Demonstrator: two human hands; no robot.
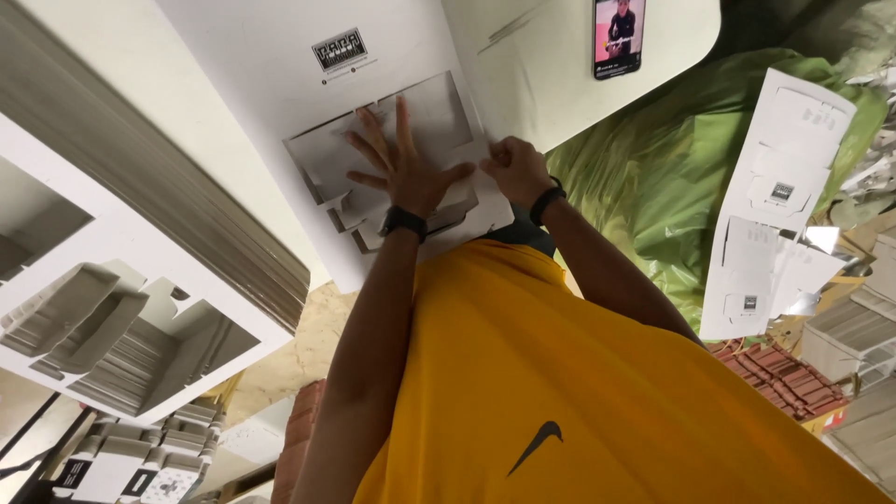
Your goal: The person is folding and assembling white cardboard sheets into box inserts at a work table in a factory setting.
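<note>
A white die-cut cardboard sheet (280, 84) lies on the white table in front of me, with cut-out flaps near its lower edge. My left hand (403, 166) lies flat on those flaps with its fingers spread, pressing down and holding nothing. Just to its right, my right hand (515, 168) is curled, its fingertips pinching the edge of a cardboard flap (467, 154) of the same sheet. Both wrists wear black bands. My yellow shirt fills the lower middle of the view.
A tall stack of white die-cut sheets (121, 280) stands at the left. A phone (619, 37) lies on the table at the top right. At the right are a green plastic bag (653, 177), loose white die-cut sheets (779, 205) and reddish tiles (784, 378).
</note>
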